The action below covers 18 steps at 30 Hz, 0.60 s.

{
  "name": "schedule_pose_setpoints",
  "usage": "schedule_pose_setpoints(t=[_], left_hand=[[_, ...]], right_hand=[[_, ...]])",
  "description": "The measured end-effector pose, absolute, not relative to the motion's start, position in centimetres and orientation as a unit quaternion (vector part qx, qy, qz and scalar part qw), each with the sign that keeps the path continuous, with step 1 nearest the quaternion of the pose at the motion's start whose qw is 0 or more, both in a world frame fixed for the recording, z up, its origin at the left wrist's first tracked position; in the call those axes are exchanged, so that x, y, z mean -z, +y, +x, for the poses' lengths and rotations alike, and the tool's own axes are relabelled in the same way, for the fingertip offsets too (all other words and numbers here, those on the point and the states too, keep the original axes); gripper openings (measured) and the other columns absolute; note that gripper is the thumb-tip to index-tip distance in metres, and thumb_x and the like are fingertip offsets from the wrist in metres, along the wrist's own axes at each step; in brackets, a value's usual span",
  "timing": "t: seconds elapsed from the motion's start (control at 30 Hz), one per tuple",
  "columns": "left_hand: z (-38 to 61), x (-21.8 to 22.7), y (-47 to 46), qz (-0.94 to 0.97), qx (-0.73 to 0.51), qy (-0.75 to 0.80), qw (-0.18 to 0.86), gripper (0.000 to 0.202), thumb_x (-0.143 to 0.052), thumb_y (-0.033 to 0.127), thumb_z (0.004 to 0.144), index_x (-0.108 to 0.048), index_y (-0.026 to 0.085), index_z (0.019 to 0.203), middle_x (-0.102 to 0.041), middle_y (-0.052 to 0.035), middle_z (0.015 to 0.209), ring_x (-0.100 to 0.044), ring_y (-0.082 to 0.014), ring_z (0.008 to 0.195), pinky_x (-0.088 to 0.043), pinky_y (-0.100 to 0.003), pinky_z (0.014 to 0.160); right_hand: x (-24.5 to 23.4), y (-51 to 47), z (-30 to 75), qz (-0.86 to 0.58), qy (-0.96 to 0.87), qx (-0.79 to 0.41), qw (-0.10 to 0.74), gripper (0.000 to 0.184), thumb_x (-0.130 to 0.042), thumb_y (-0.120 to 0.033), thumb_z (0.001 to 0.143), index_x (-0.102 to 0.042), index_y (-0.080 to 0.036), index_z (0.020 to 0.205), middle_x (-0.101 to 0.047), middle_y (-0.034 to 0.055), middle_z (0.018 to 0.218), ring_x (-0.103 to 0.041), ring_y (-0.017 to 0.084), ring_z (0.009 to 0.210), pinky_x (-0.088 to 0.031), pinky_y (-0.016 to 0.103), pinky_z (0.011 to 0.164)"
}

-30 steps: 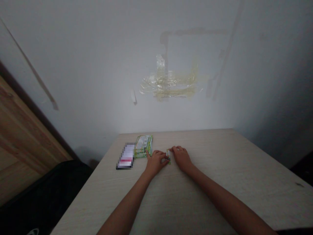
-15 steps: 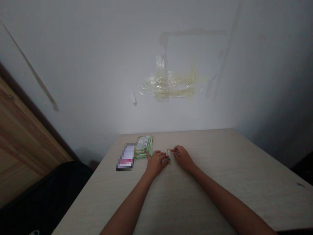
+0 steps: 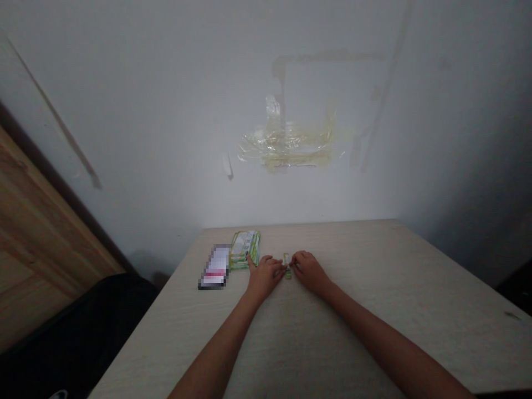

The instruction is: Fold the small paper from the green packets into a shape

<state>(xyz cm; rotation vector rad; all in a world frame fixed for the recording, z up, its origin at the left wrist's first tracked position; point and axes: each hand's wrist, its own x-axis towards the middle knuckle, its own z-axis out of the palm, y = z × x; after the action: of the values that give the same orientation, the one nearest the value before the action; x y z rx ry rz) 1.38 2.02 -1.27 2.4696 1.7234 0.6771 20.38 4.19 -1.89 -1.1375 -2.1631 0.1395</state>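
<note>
A small green-and-white printed strip [image 3: 287, 270], paper-like, lies upright to my view between my two hands on the table. My left hand [image 3: 266, 275] rests at its left edge, fingertips pressed against it and thumb and fingers bent. From the other side, my right hand [image 3: 310, 270] pinches the strip's right edge with curled fingers. The fingertips cover part of the strip, so its exact form is hard to make out. Just beyond my left hand sits a stack of green-and-white printed sheets or packets [image 3: 246, 244].
A phone [image 3: 215, 269] with a blurred screen lies left of the stack. The pale wooden table [image 3: 374, 288] meets a wall [image 3: 166, 111] with tape remnants [image 3: 291, 147]. On the left are a wooden panel [image 3: 33, 238] and a dark bag-like object [image 3: 83, 327].
My right hand's fingers have curled in and moved slightly down along the strip's right edge. The strip looks narrower now. My left hand has barely moved.
</note>
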Motion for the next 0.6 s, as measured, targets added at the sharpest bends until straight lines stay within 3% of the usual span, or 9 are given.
schedule_pose_setpoints(t=[0.37, 0.6], left_hand=[[1.2, 1.2, 2.0, 0.805, -0.222, 0.549, 0.022, 0.020, -0.056, 0.042, 0.088, -0.068, 0.045, 0.104, -0.070, 0.0041, 0.116, -0.050, -0.0272, 0.122, 0.015, -0.077, 0.100], [1.4, 0.8, 1.8, 0.801, -0.213, 0.559, 0.015, 0.020, -0.057, 0.043, 0.088, -0.068, 0.044, 0.104, -0.069, 0.0024, 0.117, -0.050, -0.0276, 0.121, 0.013, -0.076, 0.102]], right_hand=[[1.3, 3.1, 20.6, -0.394, -0.849, -0.050, 0.348, 0.012, -0.052, -0.008, 0.079, -0.053, -0.019, 0.083, -0.058, 0.0054, 0.086, -0.054, 0.020, 0.088, -0.045, 0.033, 0.085], [1.0, 2.5, 21.1, -0.330, -0.872, -0.069, 0.356, 0.020, -0.051, -0.005, 0.076, -0.051, -0.023, 0.084, -0.059, 0.0011, 0.082, -0.057, 0.019, 0.089, -0.035, 0.044, 0.108]])
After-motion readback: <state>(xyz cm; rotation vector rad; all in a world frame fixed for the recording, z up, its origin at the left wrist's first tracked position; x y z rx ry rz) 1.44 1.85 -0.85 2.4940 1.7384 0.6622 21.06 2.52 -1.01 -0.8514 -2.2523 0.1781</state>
